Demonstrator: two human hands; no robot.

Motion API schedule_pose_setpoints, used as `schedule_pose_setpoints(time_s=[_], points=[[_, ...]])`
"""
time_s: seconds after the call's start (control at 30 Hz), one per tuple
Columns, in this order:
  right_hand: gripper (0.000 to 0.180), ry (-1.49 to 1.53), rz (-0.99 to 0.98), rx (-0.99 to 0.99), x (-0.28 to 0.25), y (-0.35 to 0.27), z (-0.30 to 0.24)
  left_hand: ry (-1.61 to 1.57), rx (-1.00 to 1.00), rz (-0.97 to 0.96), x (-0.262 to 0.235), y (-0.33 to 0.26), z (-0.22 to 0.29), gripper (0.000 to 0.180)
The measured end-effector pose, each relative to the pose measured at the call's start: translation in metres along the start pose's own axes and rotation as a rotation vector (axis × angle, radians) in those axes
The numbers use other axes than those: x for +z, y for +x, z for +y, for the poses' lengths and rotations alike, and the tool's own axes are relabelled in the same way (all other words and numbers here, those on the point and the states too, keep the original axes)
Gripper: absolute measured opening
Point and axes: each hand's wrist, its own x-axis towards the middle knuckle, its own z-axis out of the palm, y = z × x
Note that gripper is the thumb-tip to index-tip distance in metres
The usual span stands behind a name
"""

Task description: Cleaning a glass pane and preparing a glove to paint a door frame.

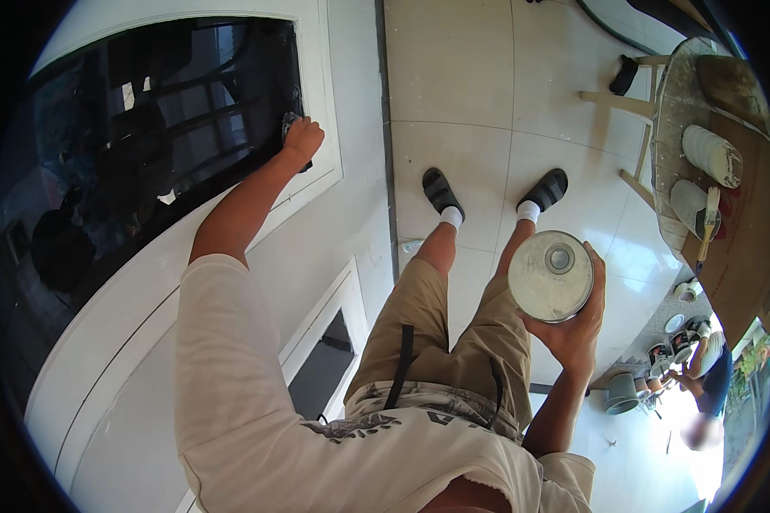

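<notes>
My left hand [303, 140] is closed round a dark, crumpled rag [289, 126], pressed at the edge where the dark glass pane [188, 111] meets its white frame [318, 85]. Only part of the rag shows past my fingers. On the other side, my right hand [577, 329] grips a round metal can [543, 295] from the side and below. The can's pale, smudged top faces up and has a small round cap near its far edge. It is held in front of my right leg, away from the glass.
A worn table [666, 137] on the right bears white tubs [712, 156], a paintbrush [707, 227] and cardboard [740, 256]. A wooden stool leg [620, 104] juts over the tiled floor [453, 77]. Behind stand a grey bucket [622, 395], several cans [659, 359] and another person [712, 398].
</notes>
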Motion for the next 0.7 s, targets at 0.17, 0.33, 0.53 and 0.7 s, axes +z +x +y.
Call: schedule_pose_setpoints(time_s=[0.17, 0.33, 0.53, 0.7], points=[[0.107, 0.013, 0.025, -0.07, 0.005, 0.001, -0.002, -0.017, 0.06, -0.063, 0.0, -0.004, -0.005, 0.014], [0.104, -0.012, 0.026, -0.023, 0.003, -0.003, -0.002, -0.03, -0.012, 0.036, -0.011, -0.004, 0.003, 0.014], [0.114, -0.032, -0.027, 0.026, 0.006, -0.001, 0.002, 0.032, -0.129, 0.276, -0.023, 0.028, -0.052, 0.012], [0.11, -0.04, -0.02, -0.017, 0.019, 0.006, -0.013, 0.144, -0.261, 0.374, -0.06, 0.075, -0.111, 0.011]])
